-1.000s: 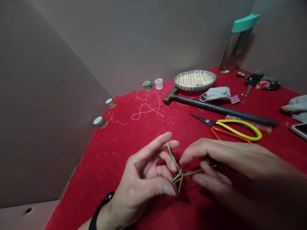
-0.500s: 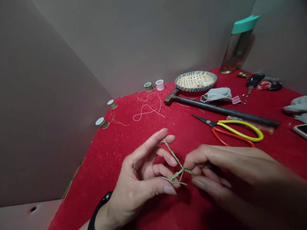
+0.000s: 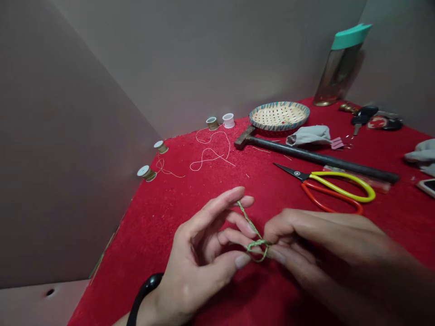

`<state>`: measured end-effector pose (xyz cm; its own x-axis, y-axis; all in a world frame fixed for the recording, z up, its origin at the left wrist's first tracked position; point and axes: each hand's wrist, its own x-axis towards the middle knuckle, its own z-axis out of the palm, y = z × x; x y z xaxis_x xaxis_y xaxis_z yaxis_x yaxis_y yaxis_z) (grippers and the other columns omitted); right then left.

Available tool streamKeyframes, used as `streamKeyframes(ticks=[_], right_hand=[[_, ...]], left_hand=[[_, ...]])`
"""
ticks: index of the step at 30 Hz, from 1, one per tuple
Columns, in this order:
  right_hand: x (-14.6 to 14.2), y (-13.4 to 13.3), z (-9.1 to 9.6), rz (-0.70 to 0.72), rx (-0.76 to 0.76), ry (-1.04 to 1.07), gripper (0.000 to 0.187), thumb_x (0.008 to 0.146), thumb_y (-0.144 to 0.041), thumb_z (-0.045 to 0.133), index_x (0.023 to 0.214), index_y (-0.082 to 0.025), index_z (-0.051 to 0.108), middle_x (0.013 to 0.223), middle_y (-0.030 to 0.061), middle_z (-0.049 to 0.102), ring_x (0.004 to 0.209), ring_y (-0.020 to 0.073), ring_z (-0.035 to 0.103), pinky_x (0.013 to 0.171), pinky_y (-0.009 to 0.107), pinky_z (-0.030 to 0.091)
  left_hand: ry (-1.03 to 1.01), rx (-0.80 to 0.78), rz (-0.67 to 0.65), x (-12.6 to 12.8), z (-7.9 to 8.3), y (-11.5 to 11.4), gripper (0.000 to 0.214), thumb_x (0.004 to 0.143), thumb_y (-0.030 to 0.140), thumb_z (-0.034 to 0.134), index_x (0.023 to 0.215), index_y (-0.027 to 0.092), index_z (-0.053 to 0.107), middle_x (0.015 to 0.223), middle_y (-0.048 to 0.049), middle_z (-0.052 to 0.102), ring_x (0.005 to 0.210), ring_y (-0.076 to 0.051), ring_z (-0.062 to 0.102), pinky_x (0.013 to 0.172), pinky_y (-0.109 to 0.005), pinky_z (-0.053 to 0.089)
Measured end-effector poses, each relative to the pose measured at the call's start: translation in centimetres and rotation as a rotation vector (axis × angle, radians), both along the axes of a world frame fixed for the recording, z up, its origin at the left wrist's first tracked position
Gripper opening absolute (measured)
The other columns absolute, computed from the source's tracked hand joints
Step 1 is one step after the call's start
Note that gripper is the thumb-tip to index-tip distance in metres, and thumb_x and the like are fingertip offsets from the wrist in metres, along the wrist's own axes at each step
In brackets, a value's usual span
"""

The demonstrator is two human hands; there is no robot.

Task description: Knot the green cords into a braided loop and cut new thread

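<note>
A thin green braided cord (image 3: 248,218) runs between my two hands, low in the middle of the view. My left hand (image 3: 207,256) has its upper end pinched between index and middle fingers, while the thumb and lower fingers meet its lower part. There the cord makes a small loop beside the thumb tip. My right hand (image 3: 306,242) pinches the cord with thumb and index finger where the strands cross. Its other fingers curl underneath and are partly hidden. Beyond the right hand lie scissors (image 3: 297,174) with yellow and red handles.
A hammer (image 3: 306,155) lies behind the scissors, with a woven basket (image 3: 251,118) past its head. Thread spools (image 3: 229,120) stand along the back and left edges of the red tabletop (image 3: 163,208). A tall bottle (image 3: 340,68), keys (image 3: 358,120) and cloth (image 3: 311,135) are at the right.
The lower cord strands, spread out loosely before, now form a small loop between my hands. My right hand's fingertips have closed in on my left thumb.
</note>
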<state>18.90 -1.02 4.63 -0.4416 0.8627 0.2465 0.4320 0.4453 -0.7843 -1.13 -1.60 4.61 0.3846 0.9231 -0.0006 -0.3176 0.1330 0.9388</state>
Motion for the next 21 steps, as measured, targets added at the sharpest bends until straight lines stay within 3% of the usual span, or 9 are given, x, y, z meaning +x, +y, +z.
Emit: streamKeyframes(ticks=[3, 6, 9, 13, 17, 21], right_hand=[[-0.1, 0.1, -0.7, 0.041, 0.043, 0.005, 0.020, 0.089, -0.013, 0.047, 0.076, -0.022, 0.059, 0.060, -0.0047, 0.057, 0.051, 0.0084, 0.051, 0.049, 0.021, 0.039], [-0.2, 0.0, -0.8, 0.053, 0.063, 0.038, 0.019, 0.089, -0.012, 0.048, 0.077, -0.021, 0.060, 0.062, -0.0038, 0.059, 0.053, 0.0091, 0.053, 0.050, 0.022, 0.040], [-0.3, -0.2, -0.3, 0.034, 0.029, 0.021, 0.019, 0.088, -0.012, 0.049, 0.077, -0.021, 0.062, 0.061, -0.0043, 0.058, 0.052, 0.0084, 0.052, 0.051, 0.020, 0.040], [-0.3, -0.2, 0.5, -0.018, -0.113, -0.005, 0.019, 0.085, -0.015, 0.048, 0.071, -0.022, 0.060, 0.057, -0.0042, 0.055, 0.050, 0.0087, 0.049, 0.047, 0.019, 0.037], [-0.3, 0.2, 0.7, -0.015, -0.331, 0.157, 0.015, 0.082, -0.020, 0.052, 0.068, -0.021, 0.057, 0.054, -0.0047, 0.049, 0.047, 0.0083, 0.040, 0.042, 0.018, 0.030], [-0.3, 0.7, 0.7, 0.043, -0.615, 0.335, 0.013, 0.084, -0.025, 0.057, 0.072, -0.020, 0.056, 0.057, -0.0054, 0.048, 0.050, 0.0077, 0.038, 0.046, 0.019, 0.029]], left_hand=[[-0.087, -0.012, 0.000, 0.4, 0.0, 0.0, 0.060, 0.075, 0.015, 0.083, 0.131, 0.025, 0.063, 0.100, -0.0035, 0.071, 0.084, -0.011, 0.065, 0.083, -0.017, 0.056], [-0.104, -0.045, 0.031, 1.0, -0.1, 0.2, 0.058, 0.073, 0.003, 0.081, 0.124, 0.027, 0.068, 0.087, -0.0002, 0.071, 0.075, -0.009, 0.064, 0.073, -0.016, 0.058], [-0.063, -0.054, 0.051, 1.2, -0.1, 0.3, 0.062, 0.073, -0.007, 0.076, 0.123, 0.029, 0.069, 0.089, 0.0003, 0.071, 0.074, -0.008, 0.066, 0.071, -0.014, 0.058], [0.024, -0.046, 0.078, 1.0, 0.2, 0.3, 0.062, 0.074, -0.006, 0.076, 0.123, 0.030, 0.069, 0.104, -0.0018, 0.072, 0.080, -0.008, 0.069, 0.077, -0.015, 0.058], [0.086, -0.048, 0.099, 1.0, 0.5, 0.0, 0.059, 0.074, -0.002, 0.078, 0.121, 0.033, 0.070, 0.115, -0.0027, 0.071, 0.079, -0.009, 0.071, 0.074, -0.015, 0.059], [0.120, -0.029, 0.128, 1.1, 0.6, -0.4, 0.059, 0.076, 0.000, 0.078, 0.123, 0.034, 0.068, 0.110, -0.0024, 0.071, 0.078, -0.010, 0.071, 0.074, -0.015, 0.059]])
